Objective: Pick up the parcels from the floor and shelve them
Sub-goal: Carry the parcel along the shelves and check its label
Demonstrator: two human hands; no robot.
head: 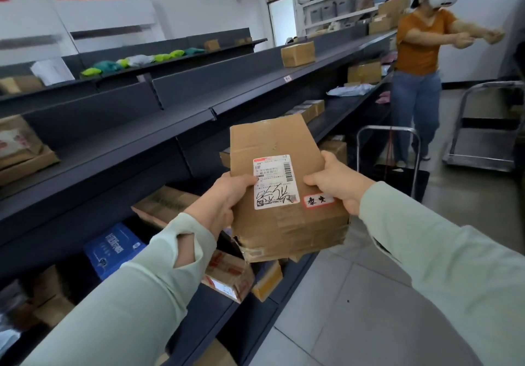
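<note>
**boxguy:** Hands status? Where's the parcel?

**shelfie:** Battered brown cardboard parcel [287, 184] with a white scribbled-on shipping label [275, 181] is up in the air beside the dark grey metal shelving [119, 138]. Left hand [224, 198] clamps its left edge, thumb on the label; right hand [338, 181] clamps the right edge, both closed tight.

**boxguy:** Below it?

**shelfie:** Blue printed carton [113, 249] on a lower shelf.

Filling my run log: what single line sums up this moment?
left hand + right hand | hold cardboard parcel | beside shelf | not shelved
</note>
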